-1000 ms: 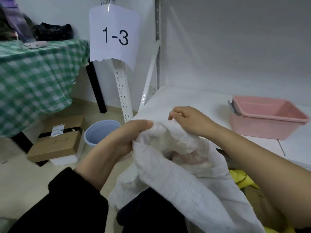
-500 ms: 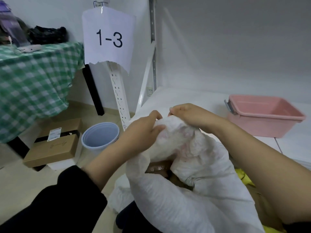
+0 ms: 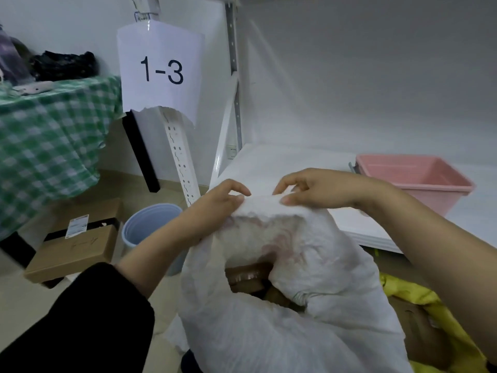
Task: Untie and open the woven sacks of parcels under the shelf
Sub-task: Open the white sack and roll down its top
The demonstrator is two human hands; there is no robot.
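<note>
A white woven sack [image 3: 290, 327] stands in front of me, its mouth gaping. Brown cardboard parcels [image 3: 250, 278] show inside the opening. My left hand [image 3: 215, 208] pinches the far rim of the sack on the left, thumb and fingers closed on the cloth. My right hand [image 3: 320, 188] pinches the same rim a little to the right, and the edge is stretched between the two hands. A yellow sack [image 3: 430, 313] with a brown parcel lies low at the right, partly hidden by my right forearm.
The white shelf board [image 3: 282, 162] lies just behind the sack, with a pink plastic tub [image 3: 414, 181] on it. A "1-3" paper sign [image 3: 161, 71] hangs on the shelf upright. A blue bin [image 3: 145, 224] and brown boxes [image 3: 78, 243] sit on the floor at left, by a green-checked table [image 3: 48, 135].
Both hands have shifted along the sack's rim and spread it apart. The mouth has widened, and brown parcels inside have come into sight.
</note>
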